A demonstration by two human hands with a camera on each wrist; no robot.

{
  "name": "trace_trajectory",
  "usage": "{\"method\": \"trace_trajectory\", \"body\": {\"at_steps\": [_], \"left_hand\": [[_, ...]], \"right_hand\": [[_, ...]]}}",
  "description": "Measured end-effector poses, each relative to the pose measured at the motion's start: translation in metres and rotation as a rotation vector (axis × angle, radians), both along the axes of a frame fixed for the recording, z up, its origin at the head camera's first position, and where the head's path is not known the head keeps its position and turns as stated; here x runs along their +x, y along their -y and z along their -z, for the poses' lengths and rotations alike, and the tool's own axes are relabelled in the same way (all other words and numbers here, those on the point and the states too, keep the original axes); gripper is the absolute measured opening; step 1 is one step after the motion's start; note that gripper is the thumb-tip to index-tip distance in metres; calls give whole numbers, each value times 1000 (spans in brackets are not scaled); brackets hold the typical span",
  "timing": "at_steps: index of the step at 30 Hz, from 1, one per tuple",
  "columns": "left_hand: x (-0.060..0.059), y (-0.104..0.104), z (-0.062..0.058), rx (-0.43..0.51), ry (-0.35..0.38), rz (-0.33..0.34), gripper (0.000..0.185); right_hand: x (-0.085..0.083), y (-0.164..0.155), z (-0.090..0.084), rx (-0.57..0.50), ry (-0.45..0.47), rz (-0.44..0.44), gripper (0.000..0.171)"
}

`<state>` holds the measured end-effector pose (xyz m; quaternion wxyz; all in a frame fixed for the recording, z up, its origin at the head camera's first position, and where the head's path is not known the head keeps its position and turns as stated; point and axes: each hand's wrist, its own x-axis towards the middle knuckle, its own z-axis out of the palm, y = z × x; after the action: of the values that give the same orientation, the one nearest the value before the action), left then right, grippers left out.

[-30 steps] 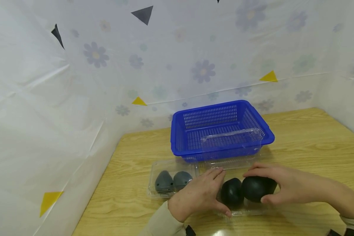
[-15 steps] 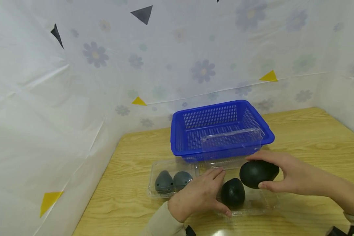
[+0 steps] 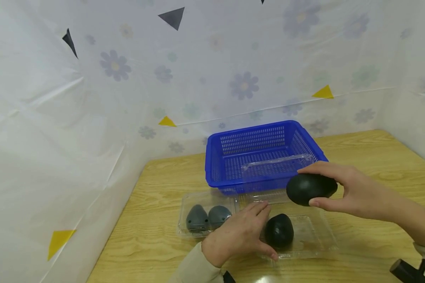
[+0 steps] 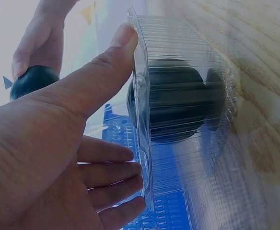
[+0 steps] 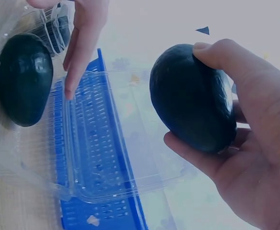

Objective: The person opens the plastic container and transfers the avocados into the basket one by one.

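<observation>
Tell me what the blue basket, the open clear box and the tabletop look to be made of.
Blue basket: moulded plastic by its look, glossy, its walls a perforated grid.
Clear box: thin transparent plastic, ribbed and glinting; the dark avocado shows through it.
Tabletop: pale wood or wood-look laminate, with visible grain and a slight sheen.
</observation>
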<state>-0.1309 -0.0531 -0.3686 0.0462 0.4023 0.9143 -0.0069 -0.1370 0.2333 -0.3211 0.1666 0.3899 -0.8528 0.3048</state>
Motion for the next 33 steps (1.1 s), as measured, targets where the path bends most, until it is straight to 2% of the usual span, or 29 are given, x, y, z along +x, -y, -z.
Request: {"method": "trace_trajectory", "body": {"at_steps": [12,16,23,27,33], "left_hand": [[0,0,-2,-10,39,-11,110],[-1,0,-1,-12,45,-8,109],[-1,0,-1,-8,56,-10,109],[-1,0,-2,-9,67,-19,109],[0,0,-1,-10,55,-19,109]], "right_hand": [[-5,-2,-15,6,2,107,70],[-8,-3,-19,-13,17,137,68],[-15,-6,-23,-33,-12,162,68],[-20,-5,-26,-54,7,206,68],[-27,-6,-29,-81,-16,253,68]]}}
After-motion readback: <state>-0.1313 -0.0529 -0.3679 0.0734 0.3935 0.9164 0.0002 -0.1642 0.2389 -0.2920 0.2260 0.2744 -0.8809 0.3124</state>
